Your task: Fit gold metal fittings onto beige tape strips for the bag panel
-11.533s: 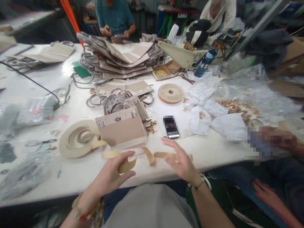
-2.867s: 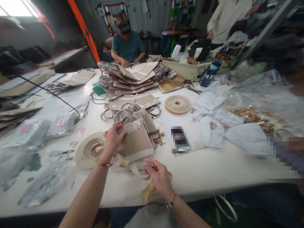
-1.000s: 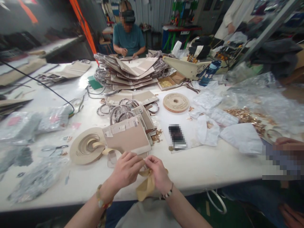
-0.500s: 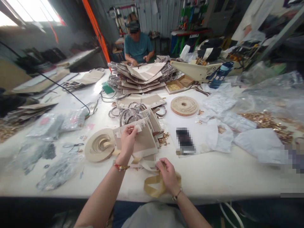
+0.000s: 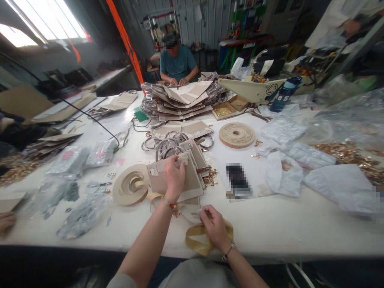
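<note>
My left hand (image 5: 174, 176) presses against the upper part of a flat beige panel (image 5: 192, 185), its fingers spread on the surface. Small pale tape pieces (image 5: 154, 171) show on the panel near its upper edge. My right hand (image 5: 214, 227) is closed on the end of a pale tape strip (image 5: 192, 216) just below the panel. A looped yellowish length of the tape (image 5: 195, 239) hangs under that hand. From the left, the tape runs off a wide roll (image 5: 121, 188). Bundled brown handles (image 5: 169, 149) in clear wrap lie behind the panel.
Past the handles rises a stack of beige panels (image 5: 180, 104), with a co-worker (image 5: 179, 62) behind it. A second tape roll (image 5: 237, 135), a blurred dark object (image 5: 238, 180) and white bags (image 5: 336, 186) lie right. Plastic bags (image 5: 81, 216) and another person's hand (image 5: 6, 224) are left.
My left hand has gone from pinching a small white tape piece to pressing on the panel's upper part. The right hand keeps its hold. Another person's hand has appeared at the left edge.
</note>
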Tool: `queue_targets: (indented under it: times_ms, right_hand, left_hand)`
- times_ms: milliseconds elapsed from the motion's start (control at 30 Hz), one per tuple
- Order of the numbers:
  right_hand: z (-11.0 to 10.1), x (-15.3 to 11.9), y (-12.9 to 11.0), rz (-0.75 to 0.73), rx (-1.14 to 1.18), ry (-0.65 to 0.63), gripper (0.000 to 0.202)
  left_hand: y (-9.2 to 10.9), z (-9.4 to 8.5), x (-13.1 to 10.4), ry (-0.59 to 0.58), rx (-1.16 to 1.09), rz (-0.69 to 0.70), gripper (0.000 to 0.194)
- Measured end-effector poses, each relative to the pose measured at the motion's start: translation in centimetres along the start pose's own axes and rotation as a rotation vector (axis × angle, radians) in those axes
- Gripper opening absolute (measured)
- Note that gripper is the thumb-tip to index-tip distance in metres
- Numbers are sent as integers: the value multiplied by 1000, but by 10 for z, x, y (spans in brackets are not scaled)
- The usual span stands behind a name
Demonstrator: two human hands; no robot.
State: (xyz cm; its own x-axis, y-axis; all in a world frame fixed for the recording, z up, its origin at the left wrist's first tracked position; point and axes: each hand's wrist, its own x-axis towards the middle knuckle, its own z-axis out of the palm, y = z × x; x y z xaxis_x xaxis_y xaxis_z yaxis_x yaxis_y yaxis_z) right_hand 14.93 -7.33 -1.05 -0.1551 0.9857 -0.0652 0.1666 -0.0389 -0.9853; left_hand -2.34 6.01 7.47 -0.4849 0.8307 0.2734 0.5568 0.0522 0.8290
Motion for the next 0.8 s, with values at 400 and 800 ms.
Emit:
queue_targets:
  times_ms: [400, 800]
  right_hand:
    - [1, -3, -6, 8, 22, 1, 27]
    - [-3, -13, -43, -81, 84, 5, 24]
  left_hand:
    - [-3, -18, 46, -371, 329, 292, 40]
    - [37, -67, 175, -209, -298, -130, 20]
